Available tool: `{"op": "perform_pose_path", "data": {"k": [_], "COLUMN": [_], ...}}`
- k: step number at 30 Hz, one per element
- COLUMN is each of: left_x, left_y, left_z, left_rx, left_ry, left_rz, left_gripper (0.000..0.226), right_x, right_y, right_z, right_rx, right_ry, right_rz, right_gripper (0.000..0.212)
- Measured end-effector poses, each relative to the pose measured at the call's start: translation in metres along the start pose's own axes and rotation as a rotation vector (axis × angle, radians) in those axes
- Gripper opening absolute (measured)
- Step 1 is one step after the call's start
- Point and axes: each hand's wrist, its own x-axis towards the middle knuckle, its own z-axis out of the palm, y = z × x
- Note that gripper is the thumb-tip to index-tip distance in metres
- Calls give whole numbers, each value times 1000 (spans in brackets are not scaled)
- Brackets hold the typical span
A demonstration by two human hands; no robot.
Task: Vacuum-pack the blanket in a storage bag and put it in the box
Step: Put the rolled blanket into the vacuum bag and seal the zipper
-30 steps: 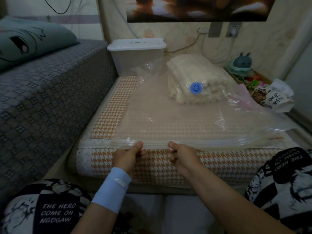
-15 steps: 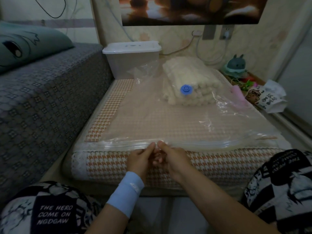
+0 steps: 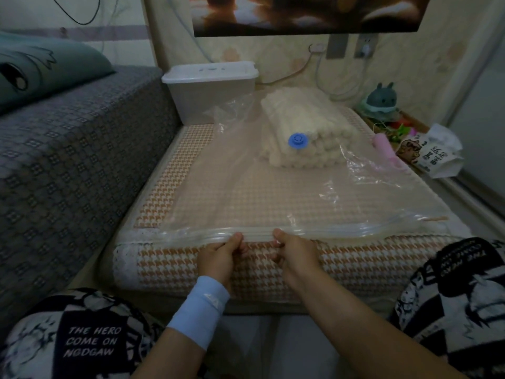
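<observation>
Pinching the bag's seal at the mattress's near edge, the left hand and right hand sit just apart. The blanket lies inside the bag near the far edge, 1 valve on it; the box stands behind.

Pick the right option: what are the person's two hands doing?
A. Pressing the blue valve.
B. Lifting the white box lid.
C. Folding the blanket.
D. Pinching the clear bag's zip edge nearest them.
D: the left hand and the right hand both pinch the zip strip of the storage bag at its near edge, side by side.
</observation>
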Motion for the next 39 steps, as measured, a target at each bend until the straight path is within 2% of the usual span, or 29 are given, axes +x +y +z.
{"op": "perform_pose_path", "data": {"k": [5, 9, 11, 17, 25, 32, 36, 39], "left_x": [6, -5, -8, -7, -8, 2, 3, -4], "left_y": [0, -1, -3, -10, -11, -2, -1, -3], "left_z": [-2, 14, 22, 32, 35, 26, 26, 34], "left_rx": [-49, -152, -107, 50, -1, -80, -169, -268], "left_ry": [26, -95, -145, -124, -68, 19, 7, -70], "left_rz": [24, -29, -33, 15, -127, -102, -134, -177], "left_gripper": [29, 20, 24, 27, 25, 19, 19, 13], "right_x": [4, 0, -4, -9, 0, 10, 11, 9], "right_y": [-5, -3, -4, 5, 3, -16, -20, -20], "right_z": [-8, -9, -7, -4, -5, -23, -33, -35], "right_rx": [33, 17, 2, -69, 24, 144, 151, 164], "right_ry": [-5, -87, -142, -185, -73, 18, 32, -37], "right_rz": [-27, -47, -30, -49, -4, 21, 16, 13], "right_gripper": [14, 19, 21, 26, 19, 11, 15, 20]}}
